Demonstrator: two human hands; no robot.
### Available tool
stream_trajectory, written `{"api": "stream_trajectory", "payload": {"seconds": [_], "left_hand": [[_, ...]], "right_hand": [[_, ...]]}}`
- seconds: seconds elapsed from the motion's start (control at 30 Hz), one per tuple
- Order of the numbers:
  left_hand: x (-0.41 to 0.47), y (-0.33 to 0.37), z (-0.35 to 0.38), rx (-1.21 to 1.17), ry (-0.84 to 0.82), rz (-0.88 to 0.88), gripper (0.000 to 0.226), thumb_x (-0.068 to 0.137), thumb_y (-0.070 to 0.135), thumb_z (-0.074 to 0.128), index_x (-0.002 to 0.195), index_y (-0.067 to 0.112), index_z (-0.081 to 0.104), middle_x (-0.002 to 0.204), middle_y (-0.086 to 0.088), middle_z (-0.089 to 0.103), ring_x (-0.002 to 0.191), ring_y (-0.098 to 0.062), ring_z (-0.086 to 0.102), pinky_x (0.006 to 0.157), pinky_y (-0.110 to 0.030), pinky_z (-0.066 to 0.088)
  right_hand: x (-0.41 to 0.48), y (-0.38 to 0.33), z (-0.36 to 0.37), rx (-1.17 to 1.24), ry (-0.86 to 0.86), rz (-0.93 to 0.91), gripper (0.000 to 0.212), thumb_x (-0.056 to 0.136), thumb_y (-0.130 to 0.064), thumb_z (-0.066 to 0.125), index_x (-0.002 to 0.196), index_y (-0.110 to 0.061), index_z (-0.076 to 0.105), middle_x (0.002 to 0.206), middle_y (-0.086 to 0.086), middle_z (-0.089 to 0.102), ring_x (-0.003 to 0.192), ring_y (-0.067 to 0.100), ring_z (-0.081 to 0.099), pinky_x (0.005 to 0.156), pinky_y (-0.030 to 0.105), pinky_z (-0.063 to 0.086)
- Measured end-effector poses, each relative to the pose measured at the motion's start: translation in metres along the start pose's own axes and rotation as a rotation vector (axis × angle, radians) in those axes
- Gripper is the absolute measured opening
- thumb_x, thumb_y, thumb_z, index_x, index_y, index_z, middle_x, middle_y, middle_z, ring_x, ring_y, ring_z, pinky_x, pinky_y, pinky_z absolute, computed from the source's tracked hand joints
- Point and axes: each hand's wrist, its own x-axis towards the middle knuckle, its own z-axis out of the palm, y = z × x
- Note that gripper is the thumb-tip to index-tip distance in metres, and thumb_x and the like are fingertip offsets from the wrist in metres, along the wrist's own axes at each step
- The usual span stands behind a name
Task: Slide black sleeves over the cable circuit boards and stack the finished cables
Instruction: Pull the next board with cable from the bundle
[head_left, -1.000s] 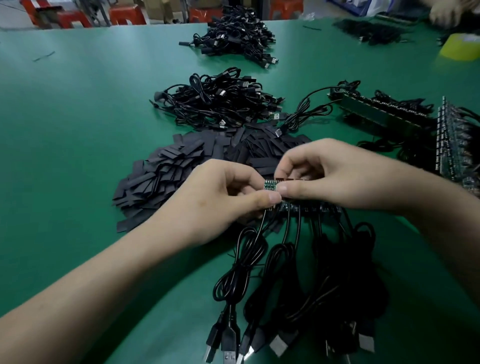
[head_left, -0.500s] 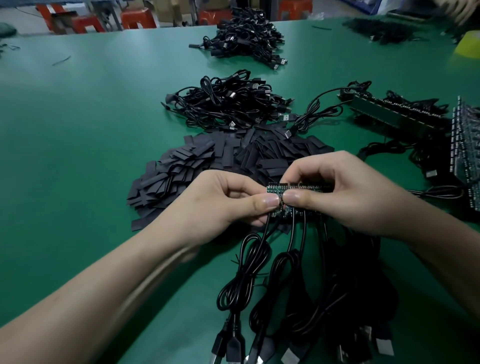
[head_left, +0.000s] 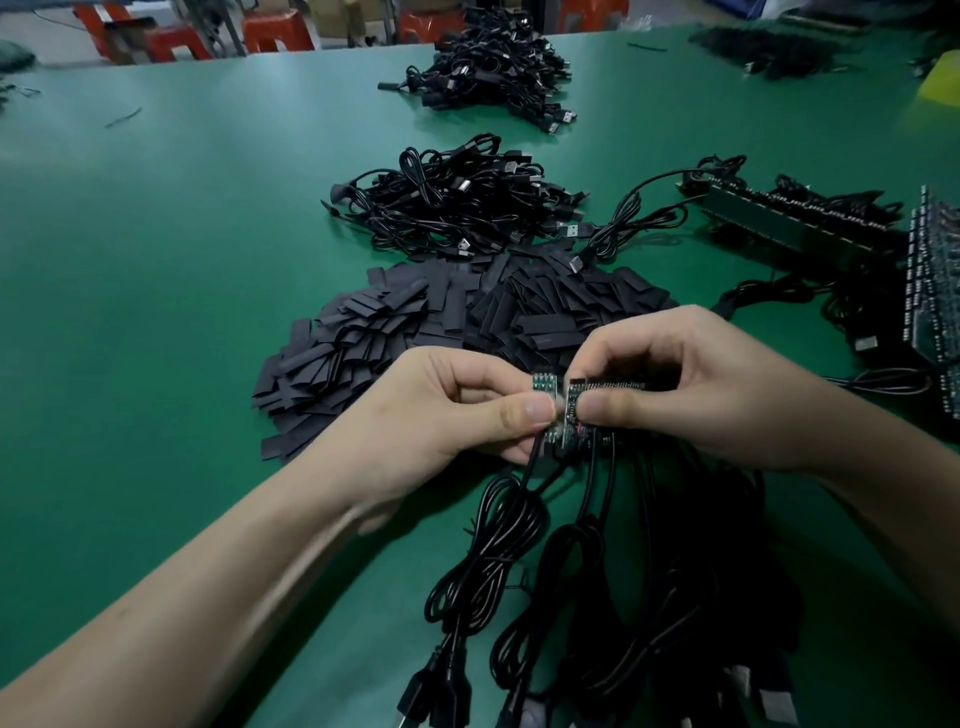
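End board (head_left: 700, 385) now parted from strip (head_left: 610, 385), narrow gap, left hand (head_left: 441, 415) pinching it, right hand (head_left: 696, 395) pinching strip

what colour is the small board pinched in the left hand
Green circuit board, seen best in the head view.

Both forearms come in from the bottom corners and meet at frame centre. The left hand (head_left: 436, 415) pinches a circuit board (head_left: 544, 385) between thumb and curled fingers. The right hand (head_left: 696, 384), knuckles up, pinches the board strip (head_left: 615, 385), thumb tips almost touching.
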Motion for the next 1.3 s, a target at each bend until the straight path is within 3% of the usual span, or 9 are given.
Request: {"api": "stream_trajectory", "payload": {"seconds": [0.2, 0.4, 0.5, 0.63, 0.77, 0.87, 1.0, 1.1, 1.3], "left_hand": [[-0.004, 0.002, -0.020, -0.035, 0.175, 0.064, 0.009, 0.072, 0.026, 0.082, 0.071, 0.018, 0.078, 0.061, -0.004, 0.068, 0.048, -0.012, 0.060, 0.045, -0.018, 0.045], [-0.003, 0.000, -0.024, 0.181, 0.278, 0.134, 0.013, 0.065, 0.033, 0.081, 0.070, 0.021, 0.078, 0.064, -0.005, 0.070, 0.048, -0.010, 0.057, 0.049, -0.018, 0.049], [-0.002, -0.002, -0.022, 0.264, 0.319, 0.217, 0.015, 0.066, 0.030, 0.081, 0.069, 0.018, 0.074, 0.062, -0.002, 0.068, 0.048, -0.006, 0.054, 0.048, -0.015, 0.045], [-0.002, -0.005, -0.022, 0.301, 0.359, 0.333, 0.019, 0.063, 0.032, 0.086, 0.070, 0.021, 0.073, 0.065, -0.003, 0.070, 0.058, -0.009, 0.059, 0.057, -0.016, 0.049], [-0.001, -0.009, -0.025, 0.354, 0.395, 0.353, 0.018, 0.069, 0.032, 0.085, 0.072, 0.022, 0.071, 0.074, -0.019, 0.069, 0.064, -0.016, 0.060, 0.061, -0.029, 0.048], [-0.002, -0.007, -0.032, 0.478, 0.342, 0.355, 0.014, 0.076, 0.032, 0.084, 0.079, 0.022, 0.075, 0.073, -0.009, 0.073, 0.065, -0.021, 0.067, 0.064, -0.035, 0.053], [-0.007, 0.005, -0.052, 0.868, 0.207, 0.313, 0.035, 0.072, 0.064, 0.079, 0.085, 0.031, 0.077, 0.073, 0.010, 0.071, 0.060, -0.004, 0.061, 0.059, -0.021, 0.050], [-0.010, 0.012, -0.065, 1.177, 0.150, 0.244, 0.051, 0.061, 0.085, 0.068, 0.083, 0.039, 0.074, 0.077, 0.020, 0.069, 0.072, -0.005, 0.066, 0.067, -0.034, 0.055], [-0.009, 0.011, -0.066, 1.256, 0.080, 0.256, 0.034, 0.066, 0.068, 0.073, 0.082, 0.038, 0.077, 0.078, 0.020, 0.066, 0.077, -0.002, 0.065, 0.070, -0.036, 0.056]], "right_hand": [[-0.010, -0.009, -0.036, -0.215, -0.180, 0.203, 0.013, 0.084, -0.046, 0.067, 0.087, -0.035, 0.073, 0.082, -0.006, 0.074, 0.075, 0.016, 0.069, 0.071, 0.032, 0.052], [-0.008, -0.022, -0.066, -0.564, -0.351, 0.474, 0.011, 0.081, -0.055, 0.070, 0.089, -0.047, 0.072, 0.077, -0.016, 0.071, 0.067, 0.001, 0.064, 0.064, 0.021, 0.048], [0.000, -0.028, -0.057, -0.639, -0.157, 0.374, 0.022, 0.077, -0.057, 0.070, 0.099, -0.051, 0.073, 0.087, -0.030, 0.070, 0.080, -0.013, 0.064, 0.071, 0.008, 0.047], [0.018, -0.032, -0.006, -0.454, 0.062, 0.233, 0.040, 0.078, -0.064, 0.056, 0.107, -0.042, 0.074, 0.096, -0.030, 0.070, 0.089, -0.015, 0.062, 0.076, 0.012, 0.049], [0.024, -0.028, 0.037, -0.254, 0.066, 0.198, 0.022, 0.095, -0.041, 0.062, 0.097, -0.025, 0.075, 0.085, -0.004, 0.074, 0.077, 0.010, 0.067, 0.076, 0.037, 0.054], [0.020, -0.024, 0.040, 0.036, 0.093, 0.213, 0.019, 0.101, -0.025, 0.061, 0.089, -0.020, 0.076, 0.076, -0.012, 0.073, 0.069, -0.001, 0.065, 0.068, 0.016, 0.050], [0.019, -0.026, 0.035, 0.473, 0.186, 0.217, 0.024, 0.104, -0.016, 0.052, 0.085, -0.011, 0.065, 0.079, 0.002, 0.074, 0.074, 0.022, 0.075, 0.061, 0.021, 0.056], [0.018, -0.032, 0.018, 0.724, 0.278, 0.187, 0.024, 0.105, -0.020, 0.048, 0.086, -0.010, 0.059, 0.074, 0.003, 0.062, 0.051, 0.019, 0.063, 0.047, 0.029, 0.053], [0.017, -0.029, 0.009, 0.233, 0.198, 0.319, 0.028, 0.107, -0.023, 0.048, 0.084, -0.011, 0.060, 0.067, 0.000, 0.053, 0.039, 0.010, 0.040, 0.035, 0.019, 0.031]]}}
